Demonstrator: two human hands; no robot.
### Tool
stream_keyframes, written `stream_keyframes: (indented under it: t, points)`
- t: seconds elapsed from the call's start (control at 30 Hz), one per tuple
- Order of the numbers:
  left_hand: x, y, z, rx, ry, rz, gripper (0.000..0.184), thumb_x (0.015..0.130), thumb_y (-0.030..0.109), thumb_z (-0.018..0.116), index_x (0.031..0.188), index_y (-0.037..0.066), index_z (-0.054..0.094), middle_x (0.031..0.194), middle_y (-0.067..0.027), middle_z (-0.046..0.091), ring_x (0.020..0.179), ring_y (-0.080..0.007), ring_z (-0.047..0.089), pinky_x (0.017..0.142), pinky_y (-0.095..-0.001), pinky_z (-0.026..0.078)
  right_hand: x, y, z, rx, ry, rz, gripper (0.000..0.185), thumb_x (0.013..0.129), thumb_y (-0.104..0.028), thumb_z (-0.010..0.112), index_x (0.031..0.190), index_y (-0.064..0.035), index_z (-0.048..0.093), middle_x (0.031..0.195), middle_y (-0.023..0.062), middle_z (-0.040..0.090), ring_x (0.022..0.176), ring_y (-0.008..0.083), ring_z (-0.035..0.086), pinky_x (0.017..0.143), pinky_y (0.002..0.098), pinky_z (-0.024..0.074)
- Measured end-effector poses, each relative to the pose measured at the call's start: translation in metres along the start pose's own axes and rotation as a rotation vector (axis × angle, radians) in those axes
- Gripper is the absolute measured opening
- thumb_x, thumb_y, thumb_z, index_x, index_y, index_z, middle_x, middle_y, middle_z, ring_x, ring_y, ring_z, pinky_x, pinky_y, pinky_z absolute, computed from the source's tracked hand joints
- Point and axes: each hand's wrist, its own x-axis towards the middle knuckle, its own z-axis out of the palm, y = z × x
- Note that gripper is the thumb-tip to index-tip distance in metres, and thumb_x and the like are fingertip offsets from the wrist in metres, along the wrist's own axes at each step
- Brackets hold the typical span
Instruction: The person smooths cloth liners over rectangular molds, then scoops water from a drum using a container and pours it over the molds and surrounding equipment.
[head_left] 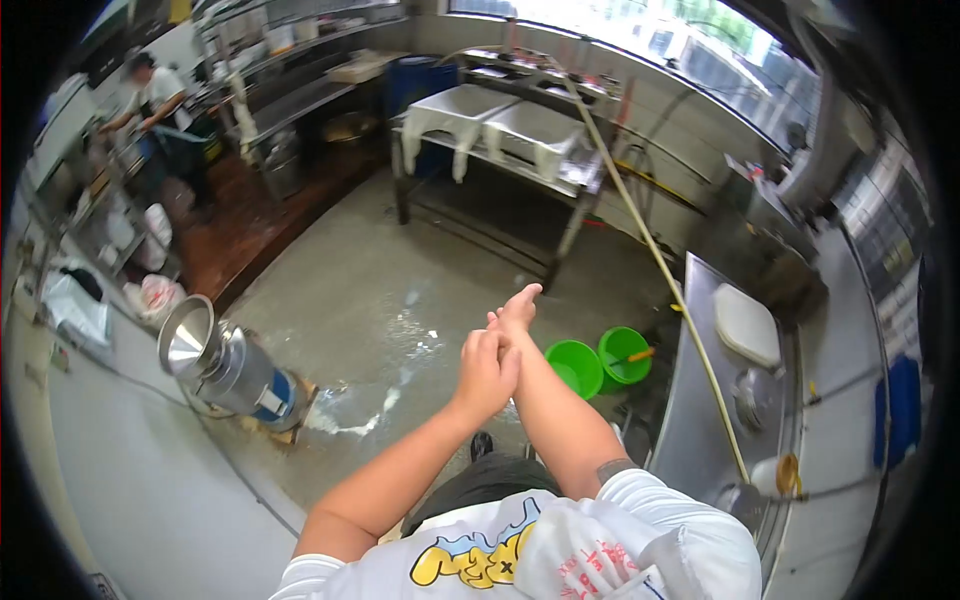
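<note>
Left hand (485,375) and right hand (517,314) meet in front of the body, above the floor; the left hand's bent fingers lie against the right wrist (512,345), though whether they grip it cannot be told. The right hand reaches beyond, unclenched and holding nothing visible.

Open concrete floor (350,250) extends from the person's feet to the far metal table (480,152), where two shallow pans (462,103) (540,128) stand side by side, white cloth hanging over their near edges. Between the legs of this table the floor continues, shaded. Pale wet patches mark the floor's left part.

On the left, the open ground is bounded by a steel machine with a conical hopper (188,335) and, farther off, by the dark edge of a red-brown floor (240,232), where a co-worker (160,95) stands at shelving. On the right, two green buckets (573,368) (624,350), the farther holding an orange-handled tool (640,355), stand close together between the right forearm and a steel counter (690,420). A long pale hose or pole (650,238) slants over the counter's left part, narrowing the clear space there; a white lidded tub (747,325) rests farther right.
</note>
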Motion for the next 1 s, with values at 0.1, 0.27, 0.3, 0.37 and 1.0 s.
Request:
stream_keyframes:
  t: [0.1, 0.27, 0.3, 0.37, 1.0]
  points:
    - [0.027, -0.013, -0.024, 0.061, -0.178, -0.044, 0.017, 0.088, 0.012, 0.071, 0.097, 0.001, 0.061, 0.096, -0.0194, 0.061, 0.094, -0.0412, 0.058, 0.085, -0.0509, 0.047, 0.067, 0.031, 0.079, 0.103, 0.083, -0.026, 0.090, 0.100, -0.080, 0.032, 0.155, -0.0102, 0.041, 0.146, 0.0067, 0.052, 0.084, 0.0234, 0.054, 0.062, 0.0391, 0.0440]
    - [0.110, -0.097, -0.019, 0.018, -0.340, 0.016, 0.020, 0.089, 0.014, 0.071, 0.100, 0.001, 0.061, 0.102, -0.0216, 0.063, 0.099, -0.0438, 0.059, 0.089, -0.0515, 0.047, 0.143, 0.030, 0.187, 0.121, 0.010, 0.044, 0.088, 0.100, -0.079, 0.034, 0.154, -0.0106, 0.041, 0.134, 0.0065, 0.052, 0.088, 0.0234, 0.051, 0.071, 0.0416, 0.0454]
    - [0.144, -0.138, -0.010, 0.118, -0.187, 0.044, 0.021, 0.089, 0.015, 0.071, 0.101, 0.001, 0.061, 0.103, -0.0222, 0.063, 0.099, -0.0444, 0.059, 0.090, -0.0523, 0.047, 0.150, 0.025, 0.213, 0.138, -0.053, 0.088, 0.087, 0.101, -0.079, 0.035, 0.154, -0.0104, 0.041, 0.130, 0.0080, 0.051, 0.092, 0.0241, 0.050, 0.076, 0.0431, 0.0459]
    - [0.204, -0.207, -0.003, 0.252, -0.010, 0.080, 0.022, 0.089, 0.016, 0.071, 0.102, 0.001, 0.061, 0.104, -0.0227, 0.063, 0.100, -0.0451, 0.059, 0.091, -0.0530, 0.047, 0.184, 0.018, 0.266, 0.128, -0.087, 0.115, 0.088, 0.100, -0.079, 0.036, 0.154, -0.0103, 0.041, 0.128, 0.0089, 0.050, 0.093, 0.0244, 0.049, 0.078, 0.0442, 0.0456]
    - [0.508, -0.457, -0.085, -0.158, -0.281, -0.066, 0.033, 0.093, 0.022, 0.073, 0.115, 0.001, 0.059, 0.109, -0.0185, 0.058, 0.100, -0.0378, 0.058, 0.094, -0.0458, 0.048, 0.424, -0.066, 0.720, 0.247, -0.163, 0.062, 0.099, 0.097, -0.081, 0.042, 0.168, -0.0157, 0.020, 0.166, 0.0160, 0.027, 0.144, 0.0378, 0.037, 0.119, 0.0533, 0.0348]
